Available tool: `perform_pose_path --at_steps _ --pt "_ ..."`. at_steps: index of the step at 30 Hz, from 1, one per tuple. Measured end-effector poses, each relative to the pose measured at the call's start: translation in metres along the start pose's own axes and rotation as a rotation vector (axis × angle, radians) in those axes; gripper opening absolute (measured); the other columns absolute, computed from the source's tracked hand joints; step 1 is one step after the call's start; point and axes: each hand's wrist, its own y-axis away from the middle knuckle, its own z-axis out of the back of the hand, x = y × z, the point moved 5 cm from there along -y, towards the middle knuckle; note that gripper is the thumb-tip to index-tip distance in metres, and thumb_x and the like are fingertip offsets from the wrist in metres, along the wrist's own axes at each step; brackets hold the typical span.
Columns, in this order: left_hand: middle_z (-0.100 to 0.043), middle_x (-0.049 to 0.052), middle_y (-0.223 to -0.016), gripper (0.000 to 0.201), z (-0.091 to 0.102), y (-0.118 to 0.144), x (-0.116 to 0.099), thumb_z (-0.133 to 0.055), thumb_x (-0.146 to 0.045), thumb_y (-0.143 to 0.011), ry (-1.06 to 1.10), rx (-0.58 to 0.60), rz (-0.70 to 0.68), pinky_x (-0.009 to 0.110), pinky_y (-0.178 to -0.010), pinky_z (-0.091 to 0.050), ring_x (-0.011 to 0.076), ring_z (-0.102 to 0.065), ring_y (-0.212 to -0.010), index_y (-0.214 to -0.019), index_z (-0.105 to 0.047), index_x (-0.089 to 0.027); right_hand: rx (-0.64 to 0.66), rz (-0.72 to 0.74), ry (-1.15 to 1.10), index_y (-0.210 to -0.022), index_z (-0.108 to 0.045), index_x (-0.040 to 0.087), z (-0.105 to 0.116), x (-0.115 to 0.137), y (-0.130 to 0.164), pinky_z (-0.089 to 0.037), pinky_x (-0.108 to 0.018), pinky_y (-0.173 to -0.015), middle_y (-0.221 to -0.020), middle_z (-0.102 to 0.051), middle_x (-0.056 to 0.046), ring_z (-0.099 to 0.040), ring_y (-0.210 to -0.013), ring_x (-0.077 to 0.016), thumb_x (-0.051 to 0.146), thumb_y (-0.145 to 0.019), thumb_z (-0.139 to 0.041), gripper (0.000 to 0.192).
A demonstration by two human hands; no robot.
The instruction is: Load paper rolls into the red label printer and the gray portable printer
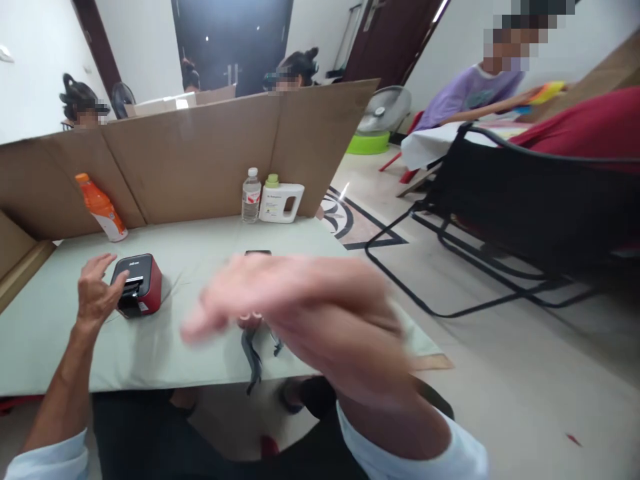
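— Red and black, that little box near the left edge of the table — a small label printer by the look of it. What's the left hand doing with it?

— Resting against its left side, fingers loosely spread and bent round the casing, thumb toward the top. A steadying touch, I'd judge, not a lift; the box sits flat on the pale green surface.

— And the right hand?

— Blurred, sweeping across mid-table, well clear of the printer. The fingers look stretched out and empty, though the smear makes that hard to swear to. Under it a dark strap or cord hangs over the near edge.

— So which step is this?

— Holding the printer in place, as I read it. Any next move calls for the right hand to come left to the box while the left keeps it from sliding.

— Anything in the way?

— Not much. A dark phone-like slab lies mid-table; an orange bottle leans at the far left corner; a water bottle and a white jug stand at the far edge against the cardboard screen. Other people sit beyond it, and a black chair stands off to the right.
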Motion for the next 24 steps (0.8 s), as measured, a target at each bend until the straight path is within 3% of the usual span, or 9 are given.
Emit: perform_pose_path --at_steps 2,5,8,11,15,20,24 --pt "-0.066 0.016 -0.135 0.059 0.013 0.001 0.035 -0.072 -0.049 -0.08 0.031 0.024 0.18 0.049 -0.098 -0.06 0.0344 -0.064 -0.125 -0.127 -0.068 -0.016 -0.009 -0.01 0.084 -0.122 -0.075 0.029 -0.008 -0.025 -0.032 -0.057 -0.044 -0.107 -0.123 -0.075 -0.003 -0.067 -0.123 -0.0274 0.047 -0.1 -0.056 0.035" --pt "-0.065 0.02 -0.139 0.075 0.014 0.011 0.076 -0.077 -0.056 -0.075 0.179 0.14 0.443 0.05 -0.106 -0.055 0.0364 -0.062 -0.131 -0.137 -0.062 -0.015 0.032 -0.145 0.251 -0.139 -0.065 0.019 -0.016 -0.101 -0.07 -0.052 -0.049 -0.111 -0.135 -0.07 -0.011 -0.065 -0.126 -0.0278 0.04 -0.097 -0.059 0.047" --pt "-0.058 0.025 -0.148 0.099 0.0 0.027 0.094 -0.081 -0.061 -0.069 0.371 0.308 0.609 0.052 -0.115 -0.046 0.0378 -0.057 -0.137 -0.15 -0.05 -0.013 0.131 -0.414 0.301 -0.152 -0.052 0.016 -0.018 -0.188 -0.086 -0.044 -0.052 -0.118 -0.157 -0.051 -0.018 -0.055 -0.14 -0.0334 0.039 -0.094 -0.066 0.064" --pt "-0.055 0.026 -0.151 0.118 -0.016 0.041 0.093 -0.089 -0.062 -0.057 0.511 0.469 0.603 0.053 -0.119 -0.041 0.0397 -0.054 -0.14 -0.153 -0.045 -0.011 0.192 -0.572 0.298 -0.154 -0.047 0.013 -0.021 -0.244 -0.09 -0.04 -0.054 -0.12 -0.161 -0.045 -0.021 -0.048 -0.145 -0.0394 0.044 -0.089 -0.074 0.077" --pt "-0.066 0.019 -0.141 0.115 -0.03 0.049 0.084 -0.095 -0.054 -0.049 0.624 0.593 0.463 0.054 -0.113 -0.049 0.0404 -0.063 -0.13 -0.148 -0.051 -0.014 0.284 -0.489 0.242 -0.14 -0.061 0.019 -0.043 -0.272 -0.095 -0.046 -0.05 -0.114 -0.139 -0.067 -0.011 -0.057 -0.133 -0.0352 0.047 -0.085 -0.078 0.064" --pt "-0.072 0.017 -0.131 0.104 -0.032 0.049 0.08 -0.096 -0.048 -0.048 0.58 0.495 0.405 0.053 -0.11 -0.052 0.0393 -0.066 -0.124 -0.137 -0.058 -0.012 0.256 -0.432 0.23 -0.129 -0.065 0.019 -0.066 -0.288 -0.099 -0.053 -0.041 -0.102 -0.117 -0.074 -0.006 -0.064 -0.117 -0.0297 0.044 -0.08 -0.083 0.058" --pt "-0.071 0.015 -0.133 0.103 -0.031 0.047 0.061 -0.094 -0.048 -0.051 0.577 0.467 0.349 0.052 -0.108 -0.054 0.0382 -0.066 -0.124 -0.14 -0.056 -0.013 0.225 -0.423 0.253 -0.127 -0.065 0.019 -0.063 -0.283 -0.091 -0.054 -0.041 -0.099 -0.114 -0.075 -0.007 -0.065 -0.114 -0.0291 0.039 -0.083 -0.079 0.05"
